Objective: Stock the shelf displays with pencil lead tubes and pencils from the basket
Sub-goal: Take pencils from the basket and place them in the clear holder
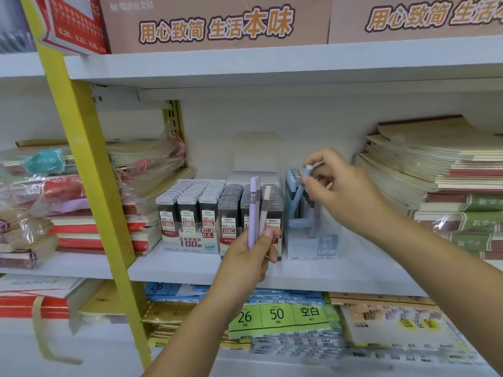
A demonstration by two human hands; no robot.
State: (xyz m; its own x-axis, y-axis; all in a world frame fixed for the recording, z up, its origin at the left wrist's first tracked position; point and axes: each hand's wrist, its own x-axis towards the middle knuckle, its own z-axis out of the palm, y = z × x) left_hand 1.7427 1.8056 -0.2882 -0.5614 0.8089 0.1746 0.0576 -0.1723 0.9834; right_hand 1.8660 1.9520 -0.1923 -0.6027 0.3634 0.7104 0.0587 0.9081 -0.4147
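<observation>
Head view: "HB 0.5" lead display

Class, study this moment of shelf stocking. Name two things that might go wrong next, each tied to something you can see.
1. The right hand pinches the blue tube by its top, and it leans into the clear display box; it may jam against tubes already there.
2. The left hand grips the purple tube and beige tube only by their lower ends; one might slip.
</observation>
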